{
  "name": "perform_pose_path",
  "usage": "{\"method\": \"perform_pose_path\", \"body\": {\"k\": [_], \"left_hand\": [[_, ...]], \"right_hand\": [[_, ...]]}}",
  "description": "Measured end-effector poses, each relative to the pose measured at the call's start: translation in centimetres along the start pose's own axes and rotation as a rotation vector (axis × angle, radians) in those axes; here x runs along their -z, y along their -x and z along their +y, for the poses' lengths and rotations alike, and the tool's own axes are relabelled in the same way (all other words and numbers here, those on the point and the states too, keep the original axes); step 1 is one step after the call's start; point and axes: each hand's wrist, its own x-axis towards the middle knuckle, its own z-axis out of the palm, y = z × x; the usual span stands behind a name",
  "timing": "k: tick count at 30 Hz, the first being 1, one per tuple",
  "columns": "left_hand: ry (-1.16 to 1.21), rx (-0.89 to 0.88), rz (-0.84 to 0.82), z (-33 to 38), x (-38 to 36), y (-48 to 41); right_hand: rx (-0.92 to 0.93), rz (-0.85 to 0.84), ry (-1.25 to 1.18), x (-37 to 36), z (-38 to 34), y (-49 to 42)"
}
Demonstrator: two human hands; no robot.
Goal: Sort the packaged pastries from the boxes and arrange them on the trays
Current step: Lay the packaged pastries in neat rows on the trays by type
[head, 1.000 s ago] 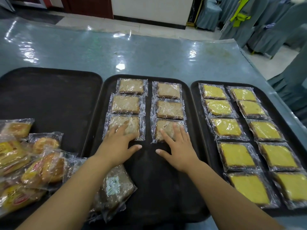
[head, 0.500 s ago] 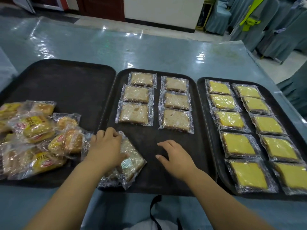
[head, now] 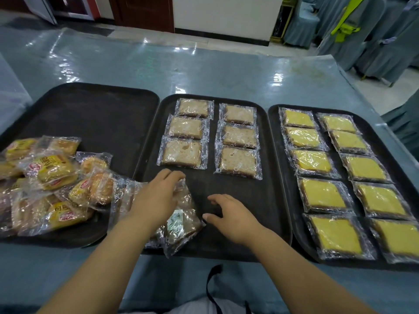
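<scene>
Three dark trays lie side by side on the table. The middle tray (head: 267, 200) carries two columns of wrapped brown pastries (head: 238, 137). Wrapped yellow pastries (head: 322, 193) fill the right tray (head: 275, 141) in two columns. A heap of yellow-labelled pastry packets (head: 52, 175) sits on the left tray (head: 102, 114). My left hand (head: 156, 198) lies on a small stack of wrapped brown pastries (head: 181, 223) at the middle tray's near left corner, fingers curled over its far edge. Just right of that stack my right hand (head: 231, 214) hovers over bare tray, fingers loosely bent, holding nothing.
The blue-grey table (head: 204, 71) has a shiny plastic cover and stretches beyond the trays. Chairs in grey covers (head: 362, 30) stand at the far right. A dark strap (head: 213, 288) hangs below the table's near edge.
Both hands drew back from the third row of brown pastries toward me. My left hand came down onto the stack at the tray's near left corner; my right hand settled beside it.
</scene>
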Motion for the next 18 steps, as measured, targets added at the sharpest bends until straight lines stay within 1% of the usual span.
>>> {"method": "perform_pose_path", "body": {"k": [2,4,6,8,11,14,16,18], "left_hand": [[0.151,-0.014,0.031,0.6,-0.1,0.0],[0.373,0.005,0.066,1.5,0.0,0.1],[0.55,0.02,0.104,2.6,0.1,0.2],[0.644,0.015,0.122,3.6,0.1,0.3],[0.598,-0.001,0.198,4.5,-0.1,0.4],[0.437,0.08,0.264,4.5,-0.6,0.8],[0.281,0.147,0.232,4.0,-1.2,1.3],[0.181,0.22,0.171,3.2,-2.1,2.0]], "right_hand": [[-0.015,-0.023,-0.069,0.2,-0.1,0.0],[-0.03,-0.038,-0.184,0.5,-0.2,0.1],[-0.013,-0.002,-0.302,1.0,-0.2,0.3],[0.0,0.069,-0.363,2.0,-0.3,0.8],[0.007,0.209,-0.308,3.8,0.5,1.5],[0.028,0.428,-0.122,5.2,1.7,2.2],[0.078,0.581,0.003,5.6,2.4,2.6],[0.159,0.639,0.15,5.3,3.5,2.8]]}}
